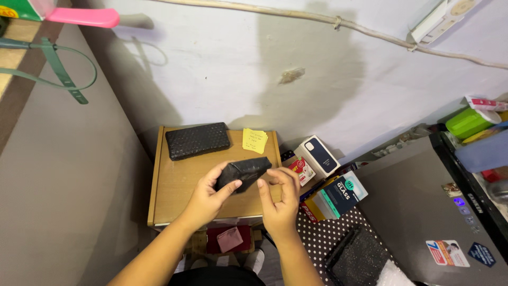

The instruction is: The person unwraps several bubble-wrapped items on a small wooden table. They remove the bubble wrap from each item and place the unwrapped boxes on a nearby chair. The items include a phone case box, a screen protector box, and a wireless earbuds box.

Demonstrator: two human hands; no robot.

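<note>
My left hand (207, 198) grips a small black pouch-like item (245, 172) above a small wooden table (174, 185). My right hand (279, 198) holds the item's right end with its fingertips. A black woven wallet (197, 140) lies at the table's far edge. Beside it a yellow sticky note (254, 140) is stuck to the tabletop.
Several small boxes (317, 156) stand and lie to the right of the table. A dark grey appliance lid (423, 206) fills the right side. A black textured case (357, 257) rests on polka-dot cloth. A white wall rises behind, and a pink pouch (229, 239) lies below the table.
</note>
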